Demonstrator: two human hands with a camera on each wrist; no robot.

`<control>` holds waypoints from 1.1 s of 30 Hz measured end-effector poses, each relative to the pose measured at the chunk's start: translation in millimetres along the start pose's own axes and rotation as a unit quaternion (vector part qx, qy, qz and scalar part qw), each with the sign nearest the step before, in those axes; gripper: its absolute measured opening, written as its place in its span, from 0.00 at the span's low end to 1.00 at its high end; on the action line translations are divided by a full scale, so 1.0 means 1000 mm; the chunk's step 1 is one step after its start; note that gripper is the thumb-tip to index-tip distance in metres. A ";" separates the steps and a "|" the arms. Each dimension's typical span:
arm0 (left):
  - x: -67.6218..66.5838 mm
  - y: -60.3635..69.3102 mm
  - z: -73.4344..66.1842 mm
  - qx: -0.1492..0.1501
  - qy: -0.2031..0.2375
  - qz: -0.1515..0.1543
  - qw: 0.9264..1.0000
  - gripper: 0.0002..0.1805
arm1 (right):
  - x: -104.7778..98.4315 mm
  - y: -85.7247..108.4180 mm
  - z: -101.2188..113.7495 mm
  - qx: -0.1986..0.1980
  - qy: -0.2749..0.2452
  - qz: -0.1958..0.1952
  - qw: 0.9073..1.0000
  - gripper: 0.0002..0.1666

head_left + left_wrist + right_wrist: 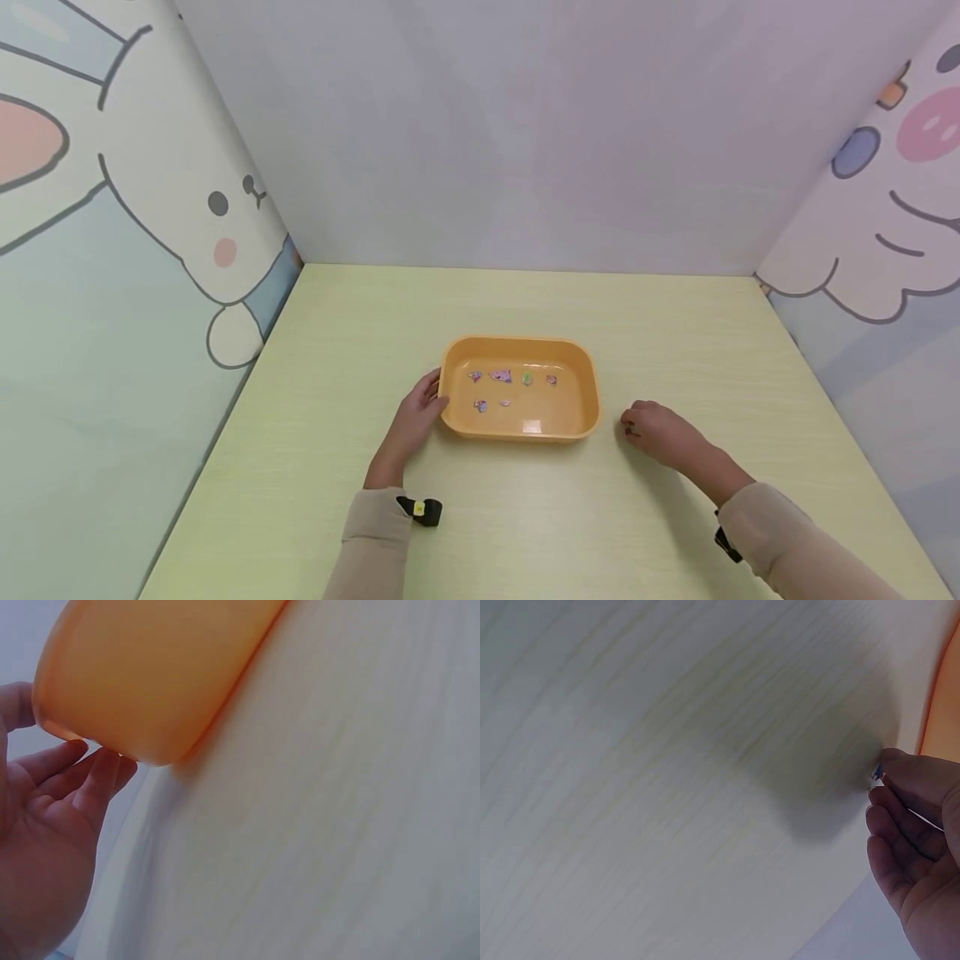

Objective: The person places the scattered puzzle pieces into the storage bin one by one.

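Observation:
A yellow-orange plastic tray (pixel 525 435) stands on the table in the head view. Several small colourful flat pieces, which look like stickers, lie in it, among them a pink-purple one (pixel 501 376) and a green one (pixel 527 379). At the tray's left end, my left hand (pixel 414 417) holds the rim, thumb at the edge and fingers against the outer wall (pixel 142 682). My right hand (pixel 660 433) is just right of the tray, low over the table. Its thumb and forefinger pinch a small sticker-like piece (pixel 877 773), mostly hidden by the fingertips.
The pale wood-grain table (pixel 360 317) extends around the tray. A plain light wall (pixel 525 142) rises behind it, and cartoon-printed panels (pixel 150 333) stand at both sides. Each wrist wears a black strap device (pixel 427 512).

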State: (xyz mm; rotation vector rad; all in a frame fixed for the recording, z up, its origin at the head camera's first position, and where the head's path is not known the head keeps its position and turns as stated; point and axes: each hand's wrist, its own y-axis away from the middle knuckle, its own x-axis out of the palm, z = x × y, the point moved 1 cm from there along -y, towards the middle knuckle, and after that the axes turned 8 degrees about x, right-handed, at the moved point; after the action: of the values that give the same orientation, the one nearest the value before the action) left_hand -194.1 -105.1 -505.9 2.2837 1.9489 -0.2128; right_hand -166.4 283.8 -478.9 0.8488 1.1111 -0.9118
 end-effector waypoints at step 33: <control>0.000 -0.002 0.008 0.007 0.011 0.001 1.000 0.30 | -0.005 -0.003 -0.001 -0.014 0.021 0.008 1.000 0.07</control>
State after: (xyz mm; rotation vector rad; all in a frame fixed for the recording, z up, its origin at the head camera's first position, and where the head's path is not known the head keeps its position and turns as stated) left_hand -196.4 -106.1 -513.3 2.3061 1.9632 -0.2030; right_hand -170.7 284.6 -474.9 0.8553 1.1501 -0.8667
